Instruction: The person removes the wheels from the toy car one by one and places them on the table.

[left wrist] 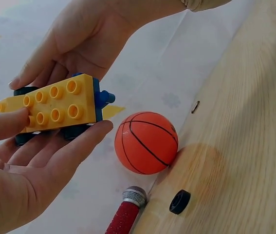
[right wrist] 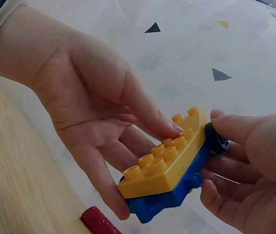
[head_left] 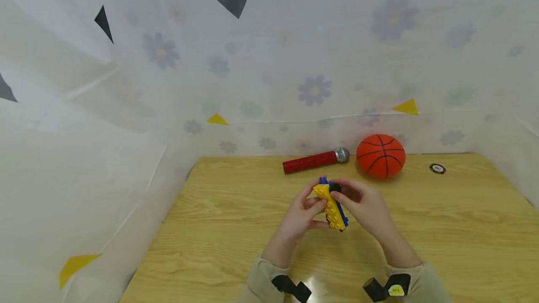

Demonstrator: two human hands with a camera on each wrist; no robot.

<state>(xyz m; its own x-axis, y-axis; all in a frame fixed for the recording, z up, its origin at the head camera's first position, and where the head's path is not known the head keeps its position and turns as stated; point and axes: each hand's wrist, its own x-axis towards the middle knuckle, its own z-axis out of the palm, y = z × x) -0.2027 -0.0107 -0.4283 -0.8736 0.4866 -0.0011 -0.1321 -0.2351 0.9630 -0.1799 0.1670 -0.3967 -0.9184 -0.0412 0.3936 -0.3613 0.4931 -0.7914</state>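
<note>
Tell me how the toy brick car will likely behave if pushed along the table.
The toy brick car should feel stiff, since its studded yellow body looks like hard plastic. It may roll unevenly or dip at one corner: a blue axle stub looks bare, while a black wheel lies loose on the table.

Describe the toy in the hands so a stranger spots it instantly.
Find the wooden table, then the left hand and right hand above it. They hold a toy with a studded yellow top, blue base and black wheels. Its studs and wheels set it apart from the red microphone and orange ball beyond it.
</note>
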